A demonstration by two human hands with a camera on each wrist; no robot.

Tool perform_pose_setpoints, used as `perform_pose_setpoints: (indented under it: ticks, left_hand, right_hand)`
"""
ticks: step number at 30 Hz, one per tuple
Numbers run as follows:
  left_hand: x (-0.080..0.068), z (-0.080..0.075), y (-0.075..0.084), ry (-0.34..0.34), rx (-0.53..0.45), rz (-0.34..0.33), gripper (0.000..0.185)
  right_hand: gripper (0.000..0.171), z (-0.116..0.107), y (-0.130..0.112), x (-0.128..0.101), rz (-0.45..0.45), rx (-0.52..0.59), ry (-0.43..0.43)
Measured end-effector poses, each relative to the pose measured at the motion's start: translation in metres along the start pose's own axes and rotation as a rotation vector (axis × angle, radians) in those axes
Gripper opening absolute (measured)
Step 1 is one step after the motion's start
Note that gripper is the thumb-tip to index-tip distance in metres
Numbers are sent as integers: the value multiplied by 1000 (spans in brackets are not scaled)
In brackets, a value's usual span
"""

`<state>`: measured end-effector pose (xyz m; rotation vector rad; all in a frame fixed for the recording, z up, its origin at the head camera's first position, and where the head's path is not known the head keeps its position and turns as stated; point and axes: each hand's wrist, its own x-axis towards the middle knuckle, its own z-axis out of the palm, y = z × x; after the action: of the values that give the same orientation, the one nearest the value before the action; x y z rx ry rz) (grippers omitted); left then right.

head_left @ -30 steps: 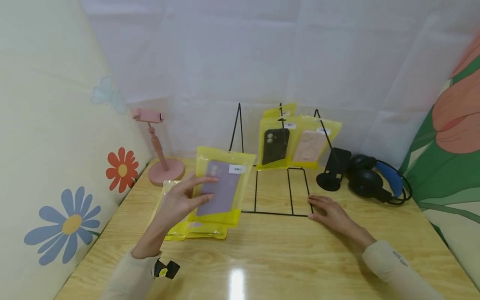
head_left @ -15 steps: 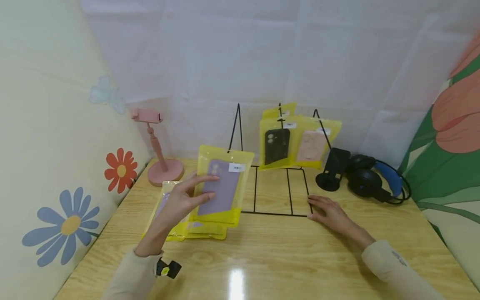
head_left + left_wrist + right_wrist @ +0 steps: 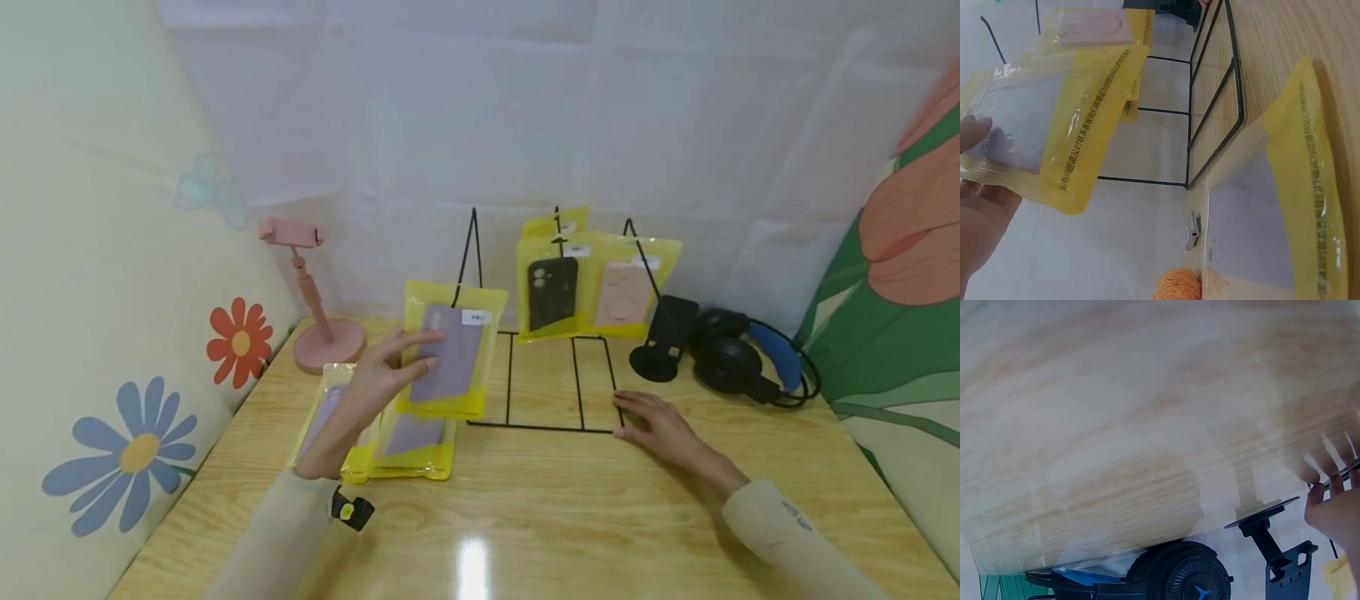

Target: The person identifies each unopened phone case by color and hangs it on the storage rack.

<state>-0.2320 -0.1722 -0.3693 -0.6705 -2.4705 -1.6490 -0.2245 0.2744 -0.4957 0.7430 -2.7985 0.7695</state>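
My left hand (image 3: 372, 385) pinches a yellow-edged clear pouch (image 3: 447, 358) with a purple phone case inside, fingers over its left side. The pouch's top overlaps the left hook (image 3: 476, 242) of a black wire rack (image 3: 540, 427) in the head view. My right hand (image 3: 660, 429) holds the rack's front right corner, fingertips at the wire. Farther right on the rack hang a pouch with a black phone case (image 3: 553, 292), one with a pink phone case (image 3: 624, 293), and another behind. Below my left hand, pouches with purple cases (image 3: 412, 446) lie on the table.
A pink phone stand (image 3: 330, 343) stands at the back left. To the rack's right are a black phone stand (image 3: 667, 337) and black headphones (image 3: 726, 364) with blue padding. A white cloth (image 3: 405, 108) hangs behind the table.
My left hand has raised the purple-case pouch and shifted it slightly right and back, its top now over the left hook. More of the pouches below shows. My right hand stays put.
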Motion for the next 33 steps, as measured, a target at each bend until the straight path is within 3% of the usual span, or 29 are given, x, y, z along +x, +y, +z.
perform_pose_setpoints:
  ticks: [5, 11, 18, 25, 33]
  left_hand:
    - [20, 0, -9, 14, 52, 45, 36]
    - [40, -4, -16, 1, 16, 52, 36]
    - [69, -9, -20, 10, 46, 140, 35]
    - [92, -13, -15, -18, 71, 82, 38]
    - [116, -13, -29, -9, 34, 45, 39]
  right_hand:
    - [57, 2, 1, -1, -5, 1, 2]
    - [57, 3, 1, -1, -5, -10, 4]
    - [57, 1, -1, 0, -12, -17, 18]
    - [56, 1, 1, 0, -17, -25, 19]
    - [56, 3, 4, 0, -25, -30, 29]
